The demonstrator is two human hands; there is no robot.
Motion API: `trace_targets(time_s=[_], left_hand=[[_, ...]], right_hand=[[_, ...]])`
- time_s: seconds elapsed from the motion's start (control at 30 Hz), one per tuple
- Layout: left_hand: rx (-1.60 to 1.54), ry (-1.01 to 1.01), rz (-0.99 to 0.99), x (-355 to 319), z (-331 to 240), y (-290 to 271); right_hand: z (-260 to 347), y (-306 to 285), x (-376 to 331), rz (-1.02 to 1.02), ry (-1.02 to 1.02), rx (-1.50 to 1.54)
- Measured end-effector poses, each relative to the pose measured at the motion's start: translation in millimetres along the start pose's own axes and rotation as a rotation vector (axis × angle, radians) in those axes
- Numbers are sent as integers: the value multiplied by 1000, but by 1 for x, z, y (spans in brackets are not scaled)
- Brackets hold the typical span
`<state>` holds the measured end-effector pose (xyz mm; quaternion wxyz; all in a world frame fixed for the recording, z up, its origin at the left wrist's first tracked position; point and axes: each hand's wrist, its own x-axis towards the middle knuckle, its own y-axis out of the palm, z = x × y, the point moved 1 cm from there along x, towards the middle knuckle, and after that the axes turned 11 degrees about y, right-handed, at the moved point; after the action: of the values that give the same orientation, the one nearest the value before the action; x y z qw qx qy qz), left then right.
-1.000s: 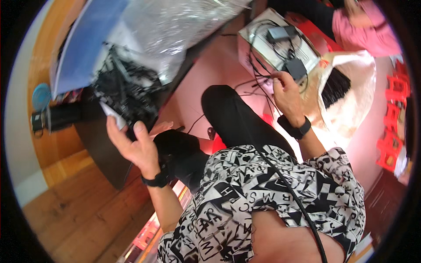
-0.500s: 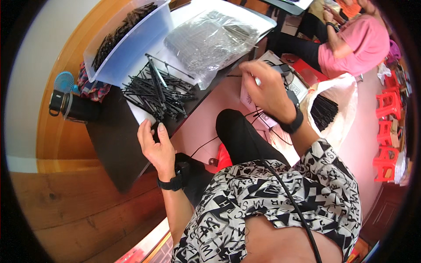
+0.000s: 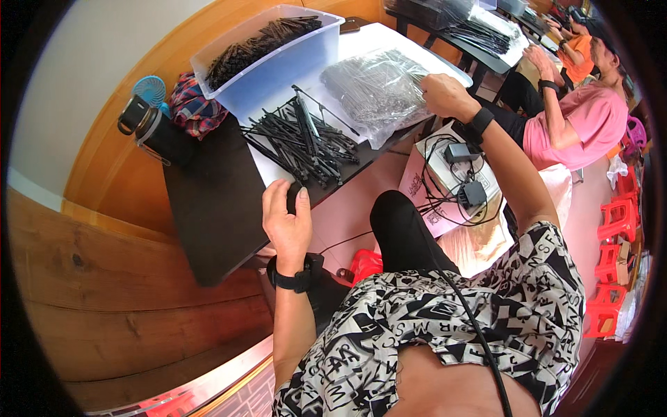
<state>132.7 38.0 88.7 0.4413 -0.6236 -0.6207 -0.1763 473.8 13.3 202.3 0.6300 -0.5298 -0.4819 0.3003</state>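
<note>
My left hand (image 3: 286, 221) is held at the near edge of the dark table, fingers and thumb apart, with nothing visible in it. Just beyond it lies a loose pile of slim black plastic sticks (image 3: 299, 142) on a white sheet. My right hand (image 3: 450, 97) is at the right end of a clear plastic bag (image 3: 375, 90) filled with thin, pale strips. Its fingers are curled closed there, and whatever is between them, if anything, is hidden. One longer black stick (image 3: 326, 111) reaches out of the pile towards the bag.
A translucent bin (image 3: 278, 69) of dark brown sticks stands behind the pile. At left are a black flask (image 3: 156, 132), a blue fan (image 3: 149, 90) and a plaid cloth (image 3: 196, 105). A box with cables (image 3: 451, 177) sits beside my knee. Two people sit at right, near red stools (image 3: 615, 219).
My right hand has moved from over the box and cables to the right end of the bag. The view has shifted, while my left hand remains by the table edge.
</note>
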Motion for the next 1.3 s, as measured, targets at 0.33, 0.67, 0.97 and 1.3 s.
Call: trace_targets(time_s=[0.33,0.67,0.97,1.3], left_hand=[[-199,-152,64,5,13,5],[-391,-573,273,73,11,1],[-387,-804,218,109,53,46],[-668,-901,-53,107,52,20]], right_hand=[[-7,-8,15,35,-60,-153],[-32,-31,-30,-82,-145,-274],[-41,-46,-67,-203,-24,-175],[-14,-33,-100,-363,136,613]])
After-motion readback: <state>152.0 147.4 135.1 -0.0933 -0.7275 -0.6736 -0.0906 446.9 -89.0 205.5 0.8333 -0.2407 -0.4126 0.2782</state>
